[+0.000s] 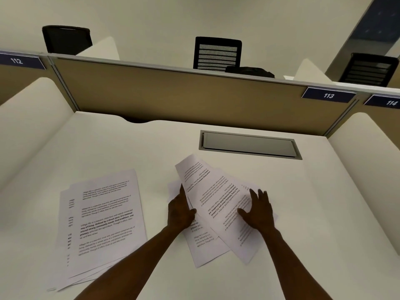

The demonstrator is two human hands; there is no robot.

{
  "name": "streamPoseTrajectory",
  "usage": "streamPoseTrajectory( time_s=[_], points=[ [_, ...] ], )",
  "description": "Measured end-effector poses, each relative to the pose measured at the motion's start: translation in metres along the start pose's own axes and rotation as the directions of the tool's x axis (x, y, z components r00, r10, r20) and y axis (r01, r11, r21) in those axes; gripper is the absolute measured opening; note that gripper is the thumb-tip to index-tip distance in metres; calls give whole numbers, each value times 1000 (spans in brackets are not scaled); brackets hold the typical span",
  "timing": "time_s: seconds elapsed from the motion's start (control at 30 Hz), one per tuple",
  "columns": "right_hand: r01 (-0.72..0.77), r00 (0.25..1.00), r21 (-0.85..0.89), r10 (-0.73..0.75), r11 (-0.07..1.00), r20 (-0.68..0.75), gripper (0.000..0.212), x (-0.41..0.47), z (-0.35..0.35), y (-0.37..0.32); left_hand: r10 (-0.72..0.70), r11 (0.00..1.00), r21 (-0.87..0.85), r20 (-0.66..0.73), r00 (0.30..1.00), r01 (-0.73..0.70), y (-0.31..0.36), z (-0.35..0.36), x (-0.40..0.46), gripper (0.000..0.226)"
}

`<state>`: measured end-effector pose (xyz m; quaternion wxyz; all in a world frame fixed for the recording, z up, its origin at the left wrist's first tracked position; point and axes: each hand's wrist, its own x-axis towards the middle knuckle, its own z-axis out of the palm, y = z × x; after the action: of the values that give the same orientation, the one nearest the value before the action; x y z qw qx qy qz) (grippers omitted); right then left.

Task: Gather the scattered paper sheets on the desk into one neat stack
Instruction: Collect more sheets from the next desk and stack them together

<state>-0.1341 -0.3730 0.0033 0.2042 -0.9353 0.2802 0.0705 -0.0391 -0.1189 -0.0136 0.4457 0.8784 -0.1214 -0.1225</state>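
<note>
Desk (303,202): white, backed by a tan partition (173,94). Hatch (249,146): one, grey, set in the desk behind the papers. Plates (329,95) numbered 112, 113, 114: three. Chairs (217,53): three, black, beyond the partition. Papers: two groups. Pile (104,224) lies at left, untouched. Fan (216,198) lies at centre, sheet count unclear. Left hand (180,213) pinches its left edge. Right hand (257,211) lies flat on it, fingers spread.

tan partition (184,94) (tagged 113) backs the white desk (324,213) — black mesh chairs (217,53) beyond, pale wall (151,18).

Lower fanned sheets (201,245) mostly hidden; text unreadable
</note>
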Motion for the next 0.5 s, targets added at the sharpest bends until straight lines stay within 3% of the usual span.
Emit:
streamPoseTrajectory(
  time_s=[0.1, 0.33, 0.5],
  points=[
    [16, 996, -23, -14, 1000, 89, 99, 3, 0, 6, -29, 1000, 4, 12, 999, 29, 0, 1, 2, 78],
    [7, 998, -11, -8, 1000, -55, 92, -4, 6, 0, -34, 997, -67, 166, 986, 45, 6, 4, -3, 65],
    [41, 995, 93, -33, 995, -92, 79, -8, 12, -3, -25, 978, -200, 157, 987, 57, 18, 8, -11, 58]
  ],
)
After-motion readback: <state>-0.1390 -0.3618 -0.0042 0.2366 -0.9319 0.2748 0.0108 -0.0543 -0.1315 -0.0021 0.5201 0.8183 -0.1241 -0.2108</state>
